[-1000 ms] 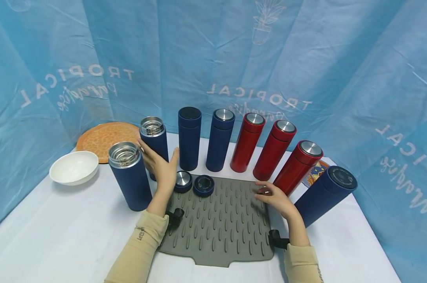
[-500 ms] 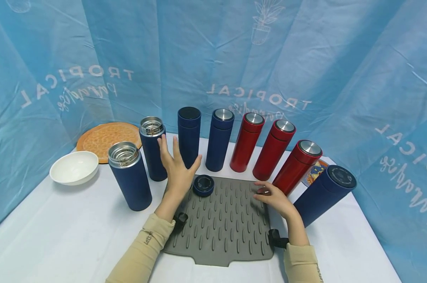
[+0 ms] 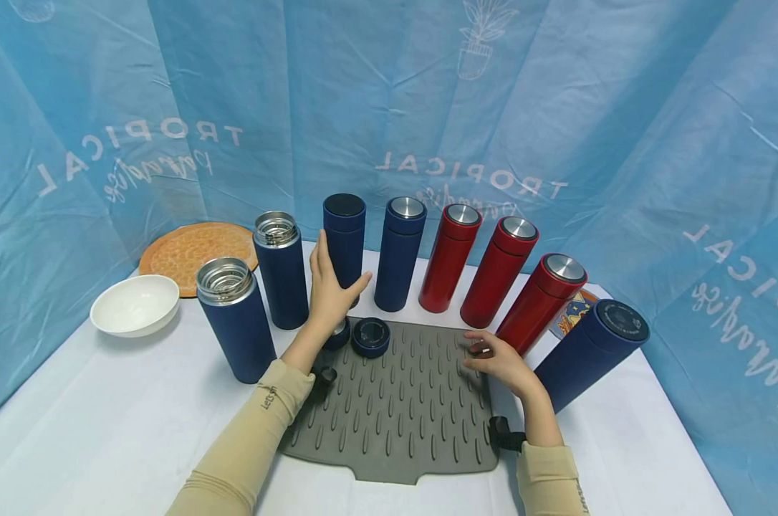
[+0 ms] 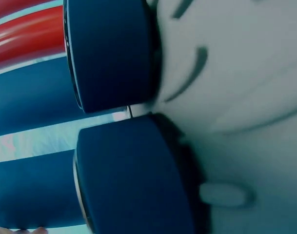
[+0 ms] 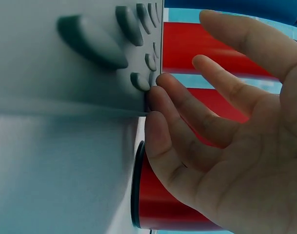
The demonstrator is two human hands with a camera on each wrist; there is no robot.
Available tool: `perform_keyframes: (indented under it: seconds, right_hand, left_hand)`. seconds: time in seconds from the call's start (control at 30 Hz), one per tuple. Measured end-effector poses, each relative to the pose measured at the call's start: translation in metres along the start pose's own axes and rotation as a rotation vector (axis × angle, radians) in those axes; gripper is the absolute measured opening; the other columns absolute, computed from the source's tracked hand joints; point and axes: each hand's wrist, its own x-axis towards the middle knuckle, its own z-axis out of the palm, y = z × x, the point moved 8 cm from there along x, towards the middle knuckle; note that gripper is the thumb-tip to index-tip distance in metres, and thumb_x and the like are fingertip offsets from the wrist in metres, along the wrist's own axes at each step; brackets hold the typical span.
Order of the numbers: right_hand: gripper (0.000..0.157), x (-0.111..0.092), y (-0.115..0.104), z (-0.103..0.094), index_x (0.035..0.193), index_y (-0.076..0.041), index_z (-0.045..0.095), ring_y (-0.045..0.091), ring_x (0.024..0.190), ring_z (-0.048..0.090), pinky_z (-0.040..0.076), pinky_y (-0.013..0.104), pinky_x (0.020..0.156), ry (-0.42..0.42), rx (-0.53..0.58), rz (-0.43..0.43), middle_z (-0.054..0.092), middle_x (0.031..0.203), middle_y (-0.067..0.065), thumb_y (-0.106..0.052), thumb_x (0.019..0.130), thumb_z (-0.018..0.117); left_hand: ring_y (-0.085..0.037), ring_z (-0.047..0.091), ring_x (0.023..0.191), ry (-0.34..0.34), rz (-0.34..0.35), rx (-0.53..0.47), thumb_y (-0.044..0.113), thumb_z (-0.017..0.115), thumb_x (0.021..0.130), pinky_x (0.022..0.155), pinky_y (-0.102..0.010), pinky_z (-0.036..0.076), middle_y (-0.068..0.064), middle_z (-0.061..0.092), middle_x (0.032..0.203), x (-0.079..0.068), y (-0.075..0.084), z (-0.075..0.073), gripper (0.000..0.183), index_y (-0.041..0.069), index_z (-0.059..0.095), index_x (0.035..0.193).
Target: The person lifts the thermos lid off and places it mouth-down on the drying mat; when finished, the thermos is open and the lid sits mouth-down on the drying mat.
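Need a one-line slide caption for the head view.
Left hand before a black-topped blue bottle, right hand at the right edge of the grey mat, two uncapped blue bottles standing at left.

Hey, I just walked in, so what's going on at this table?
A person is busy among upright vacuum flasks, some blue, some red. Their left hand, thumb spread from the fingers, is by the black-topped blue flask; whether it touches is hard to tell. The right hand is at the right edge of the grey ridged mat, holding nothing. On the left, two uncapped blue flasks stand open, and two blue lids sit on the mat's far left part.
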Motion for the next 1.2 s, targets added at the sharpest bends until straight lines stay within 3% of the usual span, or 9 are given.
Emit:
perform_keyframes:
  seconds: [0.17,0.37,0.67,1.2]
  right_hand:
    - [0.050,0.000,0.002,0.002,0.126,0.000,0.051,0.033,0.103,0.056,0.049,0.041,0.081,-0.008,-0.026,0.021,0.057,0.114,0.022,-0.011,0.080,0.069]
    - [0.050,0.001,0.002,0.003,0.126,-0.001,0.052,0.032,0.104,0.056,0.049,0.043,0.083,-0.014,-0.043,0.028,0.057,0.115,0.021,-0.012,0.081,0.069]
    - [0.049,0.001,0.002,0.004,0.127,-0.002,0.052,0.032,0.104,0.055,0.048,0.044,0.083,-0.014,-0.050,0.024,0.057,0.114,0.021,-0.012,0.081,0.068]
    - [0.050,0.000,0.003,0.004,0.126,-0.002,0.052,0.030,0.102,0.056,0.048,0.043,0.082,-0.015,-0.062,0.022,0.057,0.114,0.021,-0.013,0.081,0.069]
  left_hand:
    - [-0.038,0.018,0.136,-0.026,-0.129,-0.044,0.034,0.067,0.083,0.104,-0.055,0.027,-0.018,0.006,0.151,0.013,-0.012,0.003,0.100,0.023,-0.009,0.148]
    - [-0.036,0.024,0.135,-0.025,-0.195,-0.083,0.033,0.068,0.082,0.105,-0.053,0.025,-0.020,0.015,0.149,0.028,-0.019,0.004,0.099,0.022,-0.003,0.149]
    - [-0.033,0.033,0.130,0.006,-0.228,-0.066,0.032,0.070,0.081,0.105,-0.047,0.027,-0.018,0.027,0.145,0.035,-0.025,0.006,0.092,0.012,0.009,0.147]
    - [-0.033,0.033,0.130,0.012,-0.212,-0.105,0.030,0.069,0.082,0.106,-0.047,0.026,-0.016,0.026,0.146,0.029,-0.024,0.005,0.089,0.011,0.011,0.147]
